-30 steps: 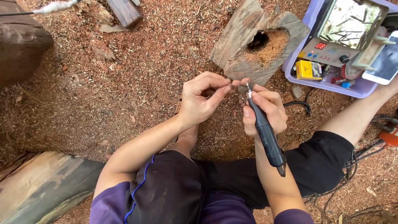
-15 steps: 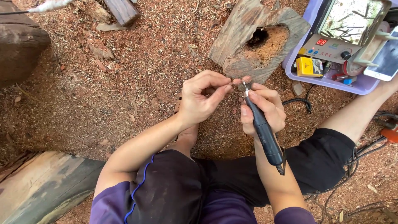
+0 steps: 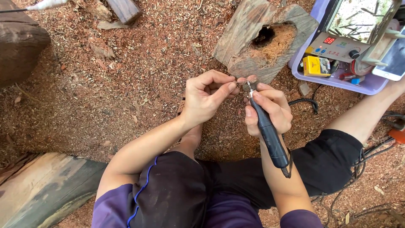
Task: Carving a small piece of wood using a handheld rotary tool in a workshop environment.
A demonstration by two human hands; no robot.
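Note:
My left hand (image 3: 206, 99) pinches a small brown piece (image 3: 242, 81) between thumb and fingertips, at the centre of the head view. My right hand (image 3: 270, 109) grips a dark pen-shaped rotary tool (image 3: 270, 135), its thin metal tip (image 3: 249, 87) pointing up and touching the small piece. The tool's cable leaves its rear end near my right forearm. I sit on the ground with both knees bent.
A hollowed slab of wood (image 3: 263, 36) lies just beyond my hands on sawdust-covered ground. A lilac tray (image 3: 337, 82) at upper right holds a control box with red display, a yellow box and small items. Logs lie at far left (image 3: 19, 46) and lower left (image 3: 46, 185). Black cables (image 3: 306, 102) trail right.
Both hands stay together at the same spot; the right hand and tool have shifted only slightly. The view has drifted a little.

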